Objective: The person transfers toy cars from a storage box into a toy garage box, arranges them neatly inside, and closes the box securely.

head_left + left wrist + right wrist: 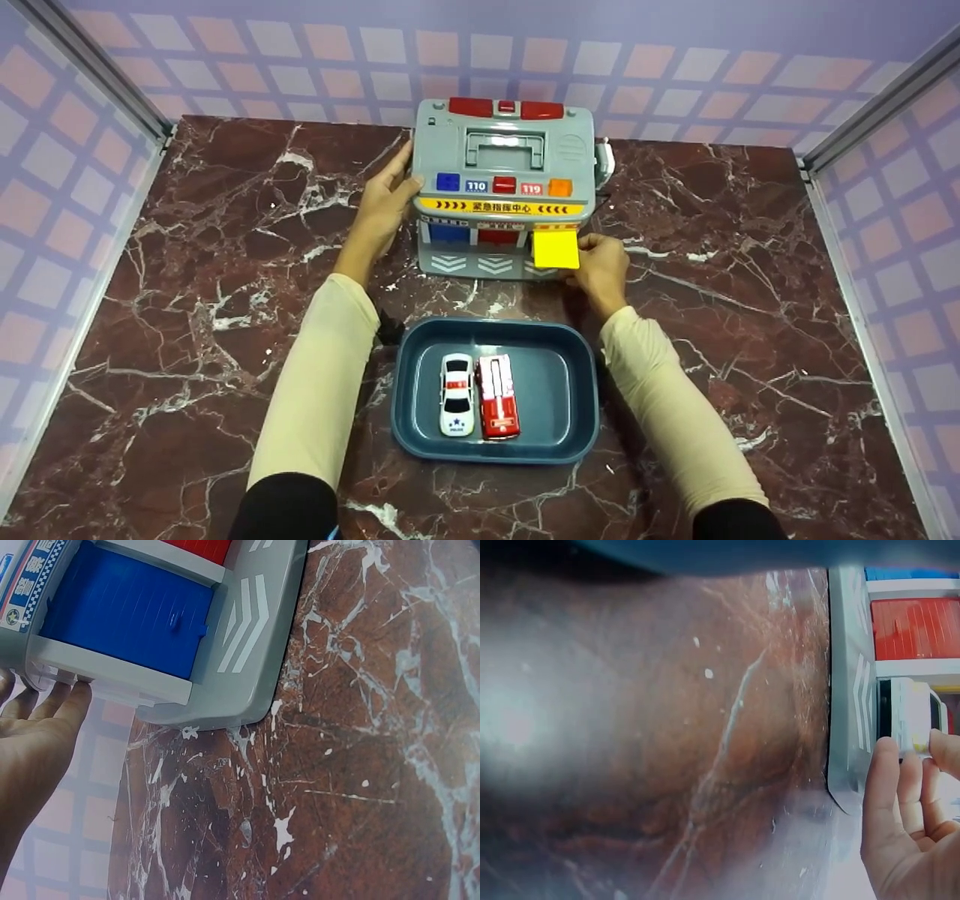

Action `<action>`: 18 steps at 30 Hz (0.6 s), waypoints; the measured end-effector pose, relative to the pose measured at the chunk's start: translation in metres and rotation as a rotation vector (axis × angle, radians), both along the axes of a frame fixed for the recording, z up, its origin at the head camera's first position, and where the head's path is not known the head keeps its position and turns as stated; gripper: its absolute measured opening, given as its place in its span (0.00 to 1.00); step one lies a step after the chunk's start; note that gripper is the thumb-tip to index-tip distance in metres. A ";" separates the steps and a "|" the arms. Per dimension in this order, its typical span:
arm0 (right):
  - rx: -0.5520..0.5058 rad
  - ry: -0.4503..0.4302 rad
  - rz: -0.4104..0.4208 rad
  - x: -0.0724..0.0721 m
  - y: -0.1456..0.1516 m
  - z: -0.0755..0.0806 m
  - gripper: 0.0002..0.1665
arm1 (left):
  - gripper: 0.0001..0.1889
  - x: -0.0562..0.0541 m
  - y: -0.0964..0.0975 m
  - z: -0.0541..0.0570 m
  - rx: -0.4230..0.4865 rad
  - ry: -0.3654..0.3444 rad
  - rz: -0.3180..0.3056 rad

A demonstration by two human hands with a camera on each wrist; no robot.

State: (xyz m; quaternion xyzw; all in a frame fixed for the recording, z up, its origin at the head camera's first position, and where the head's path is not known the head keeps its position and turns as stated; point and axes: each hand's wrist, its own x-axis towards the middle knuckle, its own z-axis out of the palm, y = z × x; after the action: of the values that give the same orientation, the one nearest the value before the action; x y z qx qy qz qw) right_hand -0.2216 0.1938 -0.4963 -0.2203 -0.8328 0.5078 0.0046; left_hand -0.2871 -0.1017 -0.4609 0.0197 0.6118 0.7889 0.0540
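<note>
While the dark-red marbled counter point(225, 300) carries a grey plastic toy emergency station point(504, 201), the step looks like parking.
Left hand point(384, 208) braces station's side, fingers fairly straight; right hand point(604, 264), beside raised square yellow flap point(556, 249), pinches small white toy vehicle point(911, 716) at the bay beneath. Next likely calls for a straight push in, then release.

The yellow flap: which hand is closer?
Right. The right hand is just beside the yellow flap; the left hand is across the toy station, against its other side.
</note>
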 end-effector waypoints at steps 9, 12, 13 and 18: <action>0.133 0.013 0.020 -0.003 0.002 0.000 0.09 | 0.33 0.001 -0.001 0.001 -0.022 -0.019 0.005; 0.162 0.020 0.025 -0.003 0.002 -0.001 0.10 | 0.33 0.001 -0.001 0.001 -0.013 -0.024 0.003; 0.164 0.022 0.027 -0.003 0.002 -0.001 0.10 | 0.33 0.001 -0.001 0.001 -0.010 -0.022 0.003; 0.154 0.006 0.034 -0.005 0.003 0.000 0.14 | 0.33 0.001 -0.001 -0.001 -0.001 -0.024 0.006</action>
State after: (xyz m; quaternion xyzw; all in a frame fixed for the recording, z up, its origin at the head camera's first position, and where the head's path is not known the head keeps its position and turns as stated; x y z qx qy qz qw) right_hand -0.2270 0.1965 -0.4968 -0.2037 -0.8729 0.4430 0.0154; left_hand -0.2866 -0.1027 -0.4616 0.0083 0.6117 0.7888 0.0590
